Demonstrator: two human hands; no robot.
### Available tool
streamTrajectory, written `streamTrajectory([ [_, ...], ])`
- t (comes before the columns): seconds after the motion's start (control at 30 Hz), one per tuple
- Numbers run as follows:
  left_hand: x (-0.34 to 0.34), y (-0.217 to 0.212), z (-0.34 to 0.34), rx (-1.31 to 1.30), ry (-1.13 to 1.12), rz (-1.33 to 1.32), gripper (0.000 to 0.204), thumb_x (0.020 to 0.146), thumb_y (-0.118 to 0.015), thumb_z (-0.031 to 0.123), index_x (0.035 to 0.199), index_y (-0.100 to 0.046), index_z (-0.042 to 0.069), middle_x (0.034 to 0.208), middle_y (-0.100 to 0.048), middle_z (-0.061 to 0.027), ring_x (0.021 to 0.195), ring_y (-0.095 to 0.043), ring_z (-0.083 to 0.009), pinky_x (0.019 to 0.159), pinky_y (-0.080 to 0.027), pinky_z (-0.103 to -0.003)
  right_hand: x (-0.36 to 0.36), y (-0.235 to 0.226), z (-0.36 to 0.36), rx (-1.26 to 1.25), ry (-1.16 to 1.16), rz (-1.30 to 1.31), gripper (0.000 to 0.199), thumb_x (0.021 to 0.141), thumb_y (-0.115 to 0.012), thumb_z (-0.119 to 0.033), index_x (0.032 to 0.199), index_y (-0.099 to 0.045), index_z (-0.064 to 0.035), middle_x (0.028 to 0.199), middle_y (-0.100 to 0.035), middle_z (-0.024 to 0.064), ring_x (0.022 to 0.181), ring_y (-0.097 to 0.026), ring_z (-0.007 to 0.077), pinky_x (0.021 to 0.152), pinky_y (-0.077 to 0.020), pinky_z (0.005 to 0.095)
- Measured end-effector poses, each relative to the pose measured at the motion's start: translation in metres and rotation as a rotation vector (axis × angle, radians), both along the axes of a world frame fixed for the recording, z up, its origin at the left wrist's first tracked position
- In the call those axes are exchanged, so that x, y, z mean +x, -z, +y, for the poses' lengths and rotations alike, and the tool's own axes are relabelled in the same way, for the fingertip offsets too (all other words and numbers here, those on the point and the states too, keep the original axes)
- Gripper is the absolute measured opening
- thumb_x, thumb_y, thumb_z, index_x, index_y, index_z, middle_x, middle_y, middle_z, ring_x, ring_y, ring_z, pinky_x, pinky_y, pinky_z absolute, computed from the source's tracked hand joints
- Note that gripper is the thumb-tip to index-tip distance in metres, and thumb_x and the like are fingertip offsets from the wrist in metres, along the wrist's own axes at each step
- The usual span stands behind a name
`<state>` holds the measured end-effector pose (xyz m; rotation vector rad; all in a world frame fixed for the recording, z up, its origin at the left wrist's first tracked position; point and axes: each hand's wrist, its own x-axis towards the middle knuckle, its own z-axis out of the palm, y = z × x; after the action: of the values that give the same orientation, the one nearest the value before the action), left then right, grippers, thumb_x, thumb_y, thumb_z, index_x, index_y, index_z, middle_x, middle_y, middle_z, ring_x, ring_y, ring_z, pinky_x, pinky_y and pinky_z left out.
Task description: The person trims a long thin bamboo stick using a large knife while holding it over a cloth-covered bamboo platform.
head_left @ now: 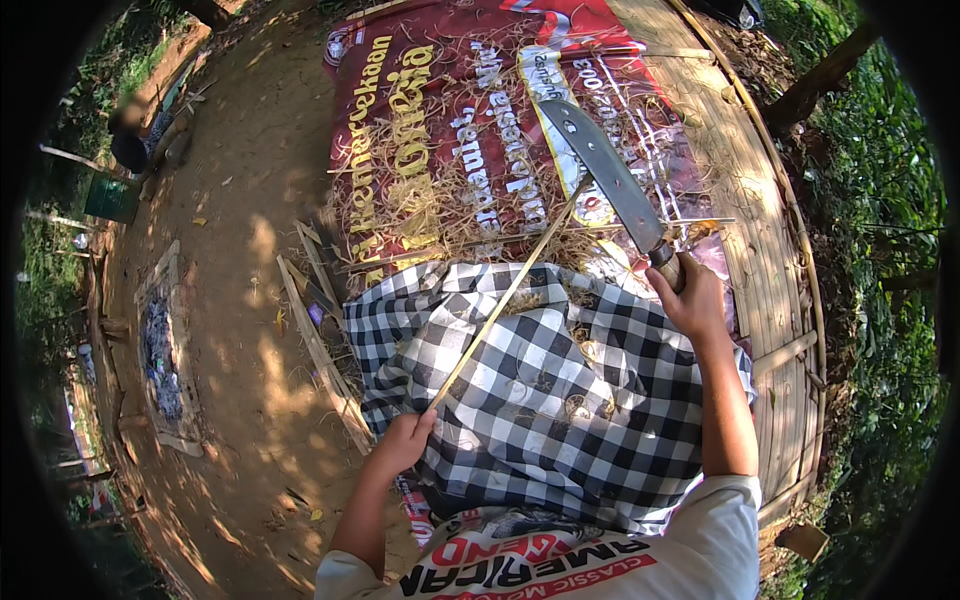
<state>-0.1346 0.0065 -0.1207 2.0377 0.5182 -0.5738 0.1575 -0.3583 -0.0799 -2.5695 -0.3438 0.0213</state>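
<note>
A long, thin bamboo strip (500, 303) slants up and right across my lap, its lower end pinched in my left hand (408, 437). My right hand (692, 296) is wrapped round the wooden handle of a large machete (608, 165). The dark, broad blade points up and left over the shavings, and the strip's far end lies close to its edge; whether they touch I cannot tell. A black-and-white checked cloth (560, 380) covers my lap, with bits of shavings on it.
Curly shavings (400, 200) litter a red printed banner (375, 75) on a bamboo-slat platform (775, 250). Split bamboo lengths (325, 355) lean at its left side. Brown dirt ground (235, 290) spreads left, with a wood-framed pit (160, 345). Another person (135, 140) is far left.
</note>
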Motion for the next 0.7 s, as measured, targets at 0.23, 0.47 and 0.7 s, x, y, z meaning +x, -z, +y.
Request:
streamTrajectory([
  [0.23, 0.0, -0.005, -0.007, 0.087, 0.025, -0.056, 0.054, 0.101, -0.041, 0.038, 0.07, -0.053, -0.006, 0.057, -0.047, -0.022, 0.054, -0.044, -0.0353, 0.057, -0.04, -0.042, -0.043, 0.003, 0.059, -0.116, -0.466, 0.124, 0.057, 0.079, -0.063, -0.059, 0.09, -0.064, -0.0027, 0.062, -0.061, 0.0181, 0.06, -0.061, 0.0392, 0.057, -0.0483, 0.045],
  [0.47, 0.003, -0.008, -0.008, 0.116, 0.029, -0.003, 0.057, 0.101, -0.04, 0.04, 0.073, -0.054, -0.007, 0.061, -0.051, -0.0246, 0.056, -0.047, -0.0377, 0.06, -0.042, -0.043, -0.012, 0.035, 0.056, -0.157, -0.65, -0.03, 0.064, 0.079, -0.056, -0.068, 0.083, -0.061, -0.0038, 0.06, -0.062, 0.0172, 0.058, -0.062, 0.0368, 0.057, -0.0492, 0.0454],
  [0.7, 0.007, -0.013, -0.006, 0.091, 0.041, 0.012, 0.058, 0.101, -0.039, 0.042, 0.072, -0.055, -0.007, 0.059, -0.05, -0.0222, 0.056, -0.047, -0.0337, 0.061, -0.042, -0.043, 0.013, 0.042, 0.038, -0.261, -0.574, -0.053, 0.062, 0.078, -0.058, -0.067, 0.077, -0.06, -0.0041, 0.056, -0.06, 0.0138, 0.055, -0.061, 0.0351, 0.055, -0.0482, 0.043],
])
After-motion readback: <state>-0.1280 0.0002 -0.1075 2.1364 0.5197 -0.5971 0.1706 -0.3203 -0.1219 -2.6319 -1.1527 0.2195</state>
